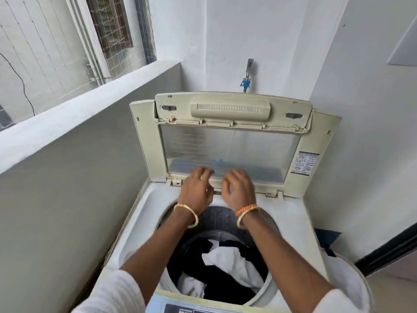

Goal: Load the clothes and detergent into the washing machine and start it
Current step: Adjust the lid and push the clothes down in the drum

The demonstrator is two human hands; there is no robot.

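White walls close round a narrow corner, with a netted window at the upper left of the frame and a tap (247,74) on the back wall at upper centre, and the washing machine (144,213) fills the middle and bottom. Its lid (228,145) stands folded upright at the back, its long edge running left to right across the frame, and the drum (216,219) lies open below it. Both hands reach over the drum to the lower edge of that lid: the left hand (196,190) and the right hand (238,192) sit just beside each other at centre frame, equally near the lid, fingers loosely bent with gaps between them and gripping nothing that I can see. Motion blur smears the fingertips, so I cannot tell whether they touch the lid or hover just in front of it. The clothes (228,265), dark pieces with white ones on top, lie in the drum at lower centre, beneath the forearms and on the viewer's side of the hands. No detergent is visible anywhere. The control panel (191,309) is cut off by the bottom edge, its buttons unreadable. At lower right a white basket (352,281) beside the machine is partly hidden by the right arm; something dark blue shows behind it.
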